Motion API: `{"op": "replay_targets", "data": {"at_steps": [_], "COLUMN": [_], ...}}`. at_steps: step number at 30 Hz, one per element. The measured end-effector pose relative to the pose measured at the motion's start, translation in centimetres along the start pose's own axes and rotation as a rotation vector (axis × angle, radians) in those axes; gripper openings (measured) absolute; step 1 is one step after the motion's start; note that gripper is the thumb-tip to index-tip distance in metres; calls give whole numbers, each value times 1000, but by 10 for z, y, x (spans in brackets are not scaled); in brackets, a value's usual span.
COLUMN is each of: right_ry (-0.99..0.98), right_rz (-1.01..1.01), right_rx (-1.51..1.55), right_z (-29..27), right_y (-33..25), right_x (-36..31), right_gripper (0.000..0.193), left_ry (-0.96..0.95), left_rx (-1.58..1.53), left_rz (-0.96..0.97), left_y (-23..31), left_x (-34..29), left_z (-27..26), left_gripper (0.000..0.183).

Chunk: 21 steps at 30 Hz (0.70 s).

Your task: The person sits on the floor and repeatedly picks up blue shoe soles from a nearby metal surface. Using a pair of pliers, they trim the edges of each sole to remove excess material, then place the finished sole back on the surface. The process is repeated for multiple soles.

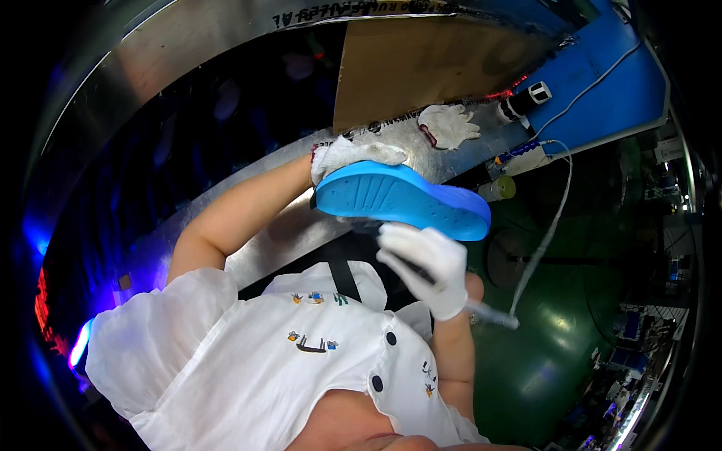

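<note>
A bright blue shoe sole [398, 197] is held up in front of me, with grooves and small holes showing on the face toward me. My left hand [355, 155], in a white knit glove, is closed on its upper left edge; some fingers are hidden behind it. Just below the sole, my right hand [432, 270], also in a white glove, is closed around a slim brush-like tool [490, 313]. Motion blurs the tool's dark tip near the sole's lower edge, so I cannot tell whether they touch. A pale hose [543, 244] runs up from the tool's back end.
A loose white glove [449, 126] lies on the metal ledge [274, 244] beyond the sole. Brown cardboard [429, 71] stands behind it. To the right are a black-and-white cylinder [526, 100], a blue panel [587, 83] and a yellow-ended roll [499, 189]. A dark conveyor-like surface [218, 120] stretches left.
</note>
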State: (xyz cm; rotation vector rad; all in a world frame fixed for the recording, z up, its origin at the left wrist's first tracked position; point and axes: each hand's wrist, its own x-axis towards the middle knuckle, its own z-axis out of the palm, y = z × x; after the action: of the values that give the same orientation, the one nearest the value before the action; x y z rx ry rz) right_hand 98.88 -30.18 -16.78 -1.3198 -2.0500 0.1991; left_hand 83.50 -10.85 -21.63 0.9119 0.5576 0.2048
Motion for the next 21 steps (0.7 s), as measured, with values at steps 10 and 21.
{"op": "replay_targets", "data": {"at_steps": [10,21], "right_ry": [86,-47], "right_rz": [66,-57], "right_rx": [-39,-166], "right_z": [-21,-36], "right_y": [-4,-24], "right_x": [9,7], "right_gripper": [27,30], "left_ry": [-58,56], "left_rx": [253,93], "left_rz": [166,74], "left_y": [29,31], "left_x": [-20,-31], "left_z": [6,-9], "left_gripper": [39,61]}}
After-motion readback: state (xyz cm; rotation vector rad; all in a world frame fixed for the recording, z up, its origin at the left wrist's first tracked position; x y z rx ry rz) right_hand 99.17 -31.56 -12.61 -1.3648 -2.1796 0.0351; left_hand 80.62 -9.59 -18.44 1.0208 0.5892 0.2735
